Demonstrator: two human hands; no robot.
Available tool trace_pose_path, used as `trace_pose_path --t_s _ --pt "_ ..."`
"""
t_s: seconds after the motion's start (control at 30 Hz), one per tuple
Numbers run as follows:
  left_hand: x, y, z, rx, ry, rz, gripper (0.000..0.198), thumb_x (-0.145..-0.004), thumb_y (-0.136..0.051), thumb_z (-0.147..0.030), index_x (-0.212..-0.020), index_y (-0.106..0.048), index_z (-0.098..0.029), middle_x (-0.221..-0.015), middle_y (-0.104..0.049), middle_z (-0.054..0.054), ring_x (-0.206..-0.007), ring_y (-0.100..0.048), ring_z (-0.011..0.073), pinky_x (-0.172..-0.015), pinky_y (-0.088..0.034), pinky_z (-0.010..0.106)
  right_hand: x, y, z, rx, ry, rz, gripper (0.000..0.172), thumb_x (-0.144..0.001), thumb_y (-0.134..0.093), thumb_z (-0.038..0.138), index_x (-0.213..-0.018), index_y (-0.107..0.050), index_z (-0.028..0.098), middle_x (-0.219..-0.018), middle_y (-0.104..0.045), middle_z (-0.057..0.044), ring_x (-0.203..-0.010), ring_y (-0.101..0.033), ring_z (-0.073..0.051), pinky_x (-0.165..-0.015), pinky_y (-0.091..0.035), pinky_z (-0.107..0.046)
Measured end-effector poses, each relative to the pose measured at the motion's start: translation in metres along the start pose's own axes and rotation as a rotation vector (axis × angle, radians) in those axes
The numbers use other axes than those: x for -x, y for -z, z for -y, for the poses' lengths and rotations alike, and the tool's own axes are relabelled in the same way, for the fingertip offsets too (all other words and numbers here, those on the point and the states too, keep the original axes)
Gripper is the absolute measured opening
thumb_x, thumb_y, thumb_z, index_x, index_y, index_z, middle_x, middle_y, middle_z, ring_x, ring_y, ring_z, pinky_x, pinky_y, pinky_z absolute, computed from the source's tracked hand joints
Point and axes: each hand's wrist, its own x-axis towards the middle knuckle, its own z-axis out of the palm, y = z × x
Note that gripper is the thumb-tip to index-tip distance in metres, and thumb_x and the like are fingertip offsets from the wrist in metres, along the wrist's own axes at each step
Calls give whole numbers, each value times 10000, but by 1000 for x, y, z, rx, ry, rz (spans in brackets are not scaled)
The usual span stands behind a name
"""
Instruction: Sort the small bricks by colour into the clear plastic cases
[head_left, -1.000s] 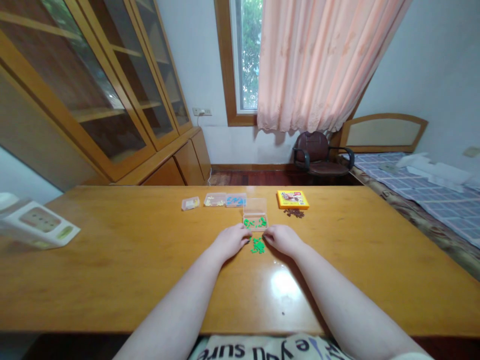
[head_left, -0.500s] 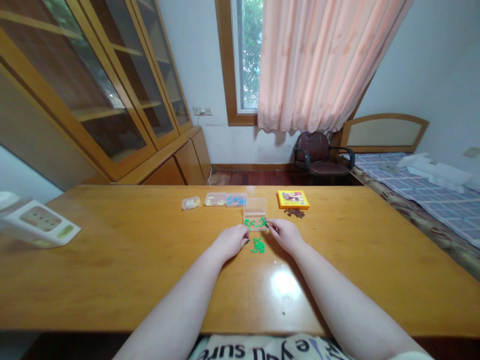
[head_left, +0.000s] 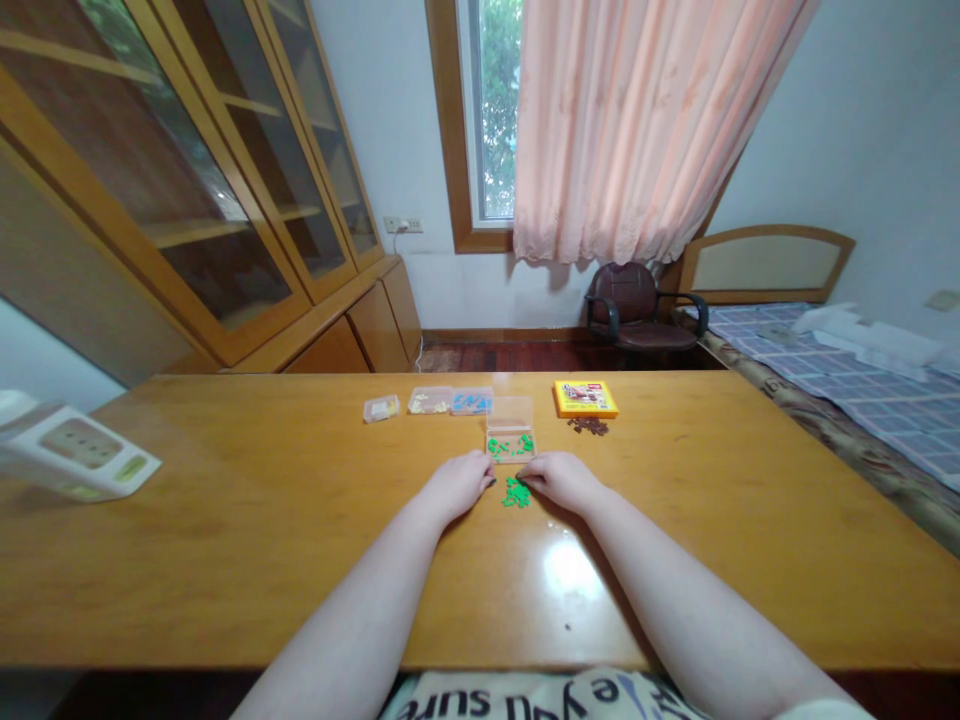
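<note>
A clear plastic box (head_left: 511,460) stands with its lid raised, and small green pieces (head_left: 523,444) lie inside. In front of it on the table is a loose pile of small green pieces (head_left: 516,492). My left hand (head_left: 461,482) rests at the box's front left corner, fingers curled; whether they grip the box I cannot tell. My right hand (head_left: 561,480) has its fingertips pinched together at the top edge of the pile. Anything between them is too small to make out.
Behind the box are a box with blue pieces (head_left: 472,402), one with cream pieces (head_left: 430,401) and a smaller clear box (head_left: 381,408). A yellow box (head_left: 586,399) lies right, brown pieces (head_left: 589,427) before it. A white container (head_left: 75,450) stands far left.
My right hand has moved from the right side of the clear box toward me, down to the green pile. My left hand has barely moved.
</note>
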Motion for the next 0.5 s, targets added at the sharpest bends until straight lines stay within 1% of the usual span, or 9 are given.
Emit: trace_pose_path --t_s 0.13,0.17,0.23,0.3,0.37,0.43,0.5 --pt "3 5 -1 29 -27 -21 117 -862 -501 -251 -846 -599 -189 -887 -629 64 -796 -613 193 -696 -450 275 0 2 2 25 2 -8 224 -880 -512 293 -954 -721 266 -931 -722 -33 -830 -648 -163 -707 -414 -231" --pt "3 6 -1 46 -43 -45 114 -864 -500 -250 -852 -596 -189 -893 -627 60 -797 -610 187 -699 -451 271 0 3 2 29 -5 -8 221 -879 -512 290 -945 -722 262 -923 -722 -34 -822 -647 -161 -698 -409 -230" --pt "1 7 -2 79 -68 -129 124 -879 -483 -252 -878 -590 -189 -916 -620 56 -818 -602 179 -725 -454 271 1 4 4 35 -26 -6 210 -874 -520 288 -927 -720 253 -913 -720 -37 -811 -645 -160 -684 -402 -227" --pt "-3 6 -2 101 -40 -232 145 -896 -458 -251 -906 -587 -184 -938 -615 61 -855 -596 181 -766 -459 284 0 4 5 33 -45 -6 202 -872 -526 294 -917 -716 243 -911 -717 -41 -810 -643 -159 -683 -399 -226" --pt "-8 4 0 121 27 -311 155 -896 -460 -237 -965 -586 -179 -986 -611 71 -914 -591 189 -814 -460 301 0 3 5 25 -58 -9 193 -870 -532 296 -906 -711 234 -905 -716 -44 -808 -641 -158 -684 -398 -226" --pt "-12 0 3 146 64 -345 205 -878 -495 -222 -1065 -568 -183 -1074 -597 80 -978 -583 195 -855 -456 310 0 2 5 15 -65 -13 174 -859 -544 283 -896 -705 228 -893 -715 -42 -801 -641 -156 -676 -395 -222" --pt "-13 -3 7 159 33 -331 240 -869 -517 -230 -1102 -564 -195 -1105 -590 74 -997 -581 193 -867 -454 305 -1 1 4 11 -69 -13 159 -849 -552 262 -887 -701 225 -877 -715 -38 -789 -639 -153 -668 -391 -219"
